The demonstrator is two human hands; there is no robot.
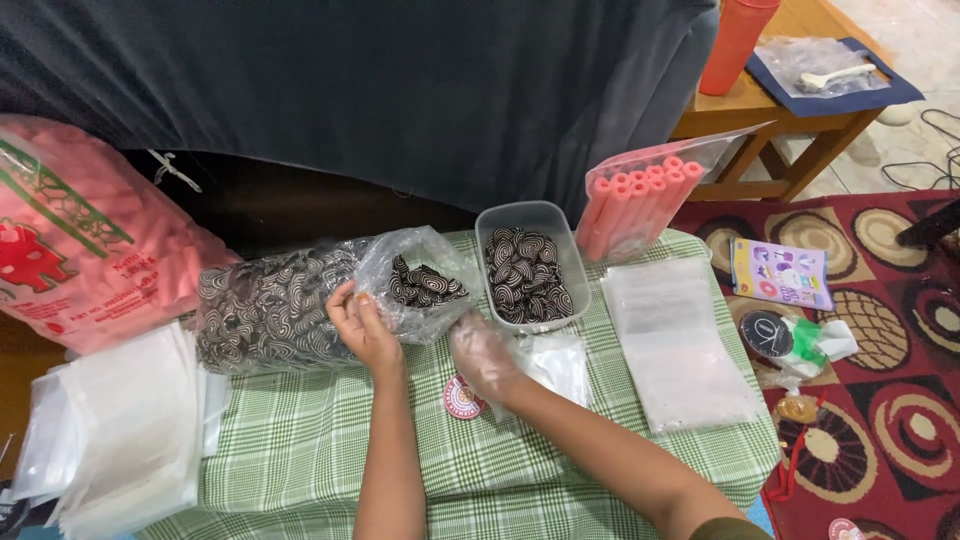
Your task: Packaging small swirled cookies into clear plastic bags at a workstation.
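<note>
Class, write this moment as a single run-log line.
left hand: holding open large bag of swirl biscuits | right hand: in clear glove, over small plastic bag | tub: holds biscuits

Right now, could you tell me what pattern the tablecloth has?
A green-and-white check, seen in the head view on the tablecloth.

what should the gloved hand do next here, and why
Probably reach the right hand, in its clear glove, into the open mouth of the big bag of swirl cookies. The left hand holds that mouth open, and the right hand looks empty, hovering beside it near the plastic tub already holding cookies.
</note>
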